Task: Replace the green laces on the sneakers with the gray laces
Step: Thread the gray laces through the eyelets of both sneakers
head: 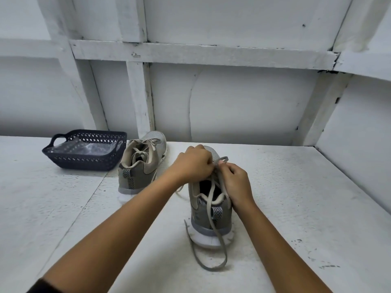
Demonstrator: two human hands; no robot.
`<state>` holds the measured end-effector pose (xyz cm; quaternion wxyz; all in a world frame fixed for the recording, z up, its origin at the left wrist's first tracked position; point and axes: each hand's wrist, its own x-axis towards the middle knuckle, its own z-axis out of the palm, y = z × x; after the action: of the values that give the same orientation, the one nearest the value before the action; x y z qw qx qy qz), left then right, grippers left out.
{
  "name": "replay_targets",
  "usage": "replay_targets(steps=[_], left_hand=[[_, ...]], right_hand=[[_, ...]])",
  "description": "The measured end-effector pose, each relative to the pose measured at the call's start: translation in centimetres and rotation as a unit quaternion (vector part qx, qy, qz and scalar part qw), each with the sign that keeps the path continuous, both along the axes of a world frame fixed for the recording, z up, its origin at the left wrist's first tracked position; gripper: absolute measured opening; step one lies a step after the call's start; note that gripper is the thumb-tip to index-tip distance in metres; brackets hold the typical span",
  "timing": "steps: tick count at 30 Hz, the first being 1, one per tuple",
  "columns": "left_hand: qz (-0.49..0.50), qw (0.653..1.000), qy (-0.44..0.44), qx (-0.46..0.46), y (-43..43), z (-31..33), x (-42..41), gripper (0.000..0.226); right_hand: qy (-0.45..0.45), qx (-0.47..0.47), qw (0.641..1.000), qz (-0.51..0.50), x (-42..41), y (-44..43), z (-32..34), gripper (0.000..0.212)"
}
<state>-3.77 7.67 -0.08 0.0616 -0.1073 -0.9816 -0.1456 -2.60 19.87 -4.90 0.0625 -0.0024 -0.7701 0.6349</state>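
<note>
Two grey sneakers stand on the white table, heels toward me. The near sneaker (211,218) is between my hands. A gray lace (215,235) runs from its eyelets, trails over the heel and loops on the table in front. My left hand (191,163) is curled over the shoe's upper front, gripping the lace there. My right hand (233,182) pinches the same lace beside it, thumb and forefinger together. The far sneaker (139,163) stands to the left, laced with a gray lace. No green lace is visible.
A dark blue perforated plastic basket (84,163) with clear plastic inside sits at the back left, next to the far sneaker. A white panelled wall (232,102) rises right behind the table, and another wall closes in at the right.
</note>
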Motion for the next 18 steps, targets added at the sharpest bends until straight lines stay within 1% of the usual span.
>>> replay_targets(steps=[2,3,5,6,7,9,12,16,18], left_hand=[[-0.021,0.991,-0.035,0.125,-1.3,1.0,0.6,0.025],[-0.040,0.980,-0.058,0.187,-2.1,1.6,1.1,0.023],[-0.099,0.937,-0.096,0.320,-4.0,2.5,2.0,0.018],[-0.128,0.915,-0.104,0.368,-4.9,2.9,2.5,0.017],[-0.155,0.898,-0.107,0.398,-5.7,3.1,2.9,0.016],[-0.186,0.873,-0.119,0.435,-6.5,3.1,3.5,0.018],[-0.207,0.848,-0.141,0.467,-6.7,3.0,4.1,0.017],[-0.206,0.831,-0.175,0.487,-6.5,2.7,4.6,0.021],[-0.194,0.820,-0.199,0.500,-6.2,2.9,4.9,0.018]], right_hand=[[0.002,-0.002,1.000,0.000,0.0,0.0,0.0,0.035],[0.003,-0.001,1.000,-0.002,0.0,0.0,-0.1,0.036],[0.005,0.000,1.000,-0.007,-0.1,0.0,-0.1,0.034],[0.006,0.000,1.000,-0.007,-0.1,0.0,-0.1,0.032],[0.005,0.000,1.000,-0.006,-0.1,0.0,-0.1,0.031],[0.006,0.004,1.000,-0.001,-0.1,0.1,0.0,0.030],[0.012,0.012,1.000,0.004,-0.1,0.2,0.1,0.024],[0.037,0.049,0.998,0.032,-0.1,0.4,0.5,0.017],[0.070,0.088,0.991,0.069,-0.2,0.6,1.2,0.020]])
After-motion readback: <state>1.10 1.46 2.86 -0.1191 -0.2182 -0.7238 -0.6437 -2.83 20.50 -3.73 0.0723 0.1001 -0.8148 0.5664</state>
